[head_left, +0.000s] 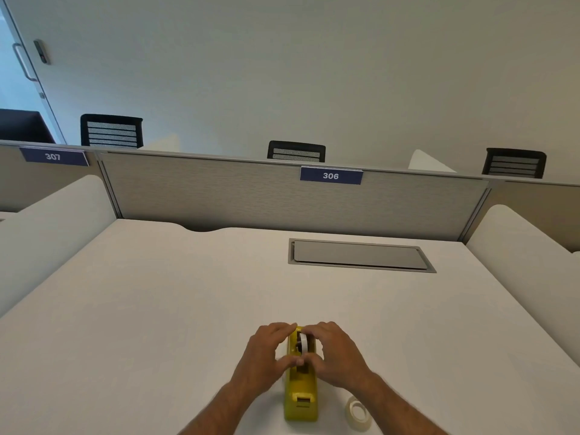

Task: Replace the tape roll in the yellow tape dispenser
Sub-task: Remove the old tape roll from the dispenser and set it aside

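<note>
The yellow tape dispenser (300,394) lies lengthwise on the white desk near the front edge, its cutter end toward me. A tape roll (303,342) sits in its far cradle, white edge showing between my hands. My left hand (266,356) grips the dispenser's left side, fingers curled over the top and thumb near the roll. My right hand (337,353) closes over the roll from the right. A second, clear tape roll (357,412) lies flat on the desk to the right of the dispenser, under my right forearm.
A grey cable hatch (357,255) is set into the desk (157,309) at the back right. A grey partition (251,193) with a "306" label closes the far edge, with white side dividers left and right. Black chairs stand beyond.
</note>
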`<state>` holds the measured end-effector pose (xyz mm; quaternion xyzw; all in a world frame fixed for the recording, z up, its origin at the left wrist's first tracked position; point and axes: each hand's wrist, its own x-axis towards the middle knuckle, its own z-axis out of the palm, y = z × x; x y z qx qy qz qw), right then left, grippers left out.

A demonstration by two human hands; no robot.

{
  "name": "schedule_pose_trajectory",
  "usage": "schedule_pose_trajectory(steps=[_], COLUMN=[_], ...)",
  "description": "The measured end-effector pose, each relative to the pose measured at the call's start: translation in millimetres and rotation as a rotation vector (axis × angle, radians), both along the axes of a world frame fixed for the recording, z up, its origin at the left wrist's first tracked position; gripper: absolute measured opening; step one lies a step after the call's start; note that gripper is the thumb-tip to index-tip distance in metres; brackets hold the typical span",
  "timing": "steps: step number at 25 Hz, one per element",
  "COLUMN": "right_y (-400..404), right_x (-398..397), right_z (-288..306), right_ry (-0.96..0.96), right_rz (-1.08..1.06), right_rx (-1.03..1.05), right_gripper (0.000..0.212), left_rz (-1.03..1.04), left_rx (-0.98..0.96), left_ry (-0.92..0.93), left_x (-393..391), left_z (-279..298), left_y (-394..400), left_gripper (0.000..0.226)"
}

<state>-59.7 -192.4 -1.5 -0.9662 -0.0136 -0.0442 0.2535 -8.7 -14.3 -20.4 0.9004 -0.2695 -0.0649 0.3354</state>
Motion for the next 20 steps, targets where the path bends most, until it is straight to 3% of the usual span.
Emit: schedule_pose_trajectory(steps=[5, 13, 20], right_y=[0.6, -3.4, -8.3], right_x=[1.3, -2.0, 3.1], right_z=[0.3, 1.2, -1.2], right_ry=[0.004, 0.016, -0.025], right_rz=[0.026, -0.073, -0.195], right_rx=[0.124, 0.397, 0.645], right_gripper=[0.043, 0.042, 0.032], left_rz=[0.054, 0.192, 0.258], left_rx=[-0.184, -0.467, -0.598], left_ry=[0.034, 0.292, 0.421], left_x=[-2.6, -7.8, -4.0], left_z=[3.8, 9.2, 16.0], left_y=[-4.4, -11.3, -15.4], left_gripper=[0.043, 0.034, 0.030])
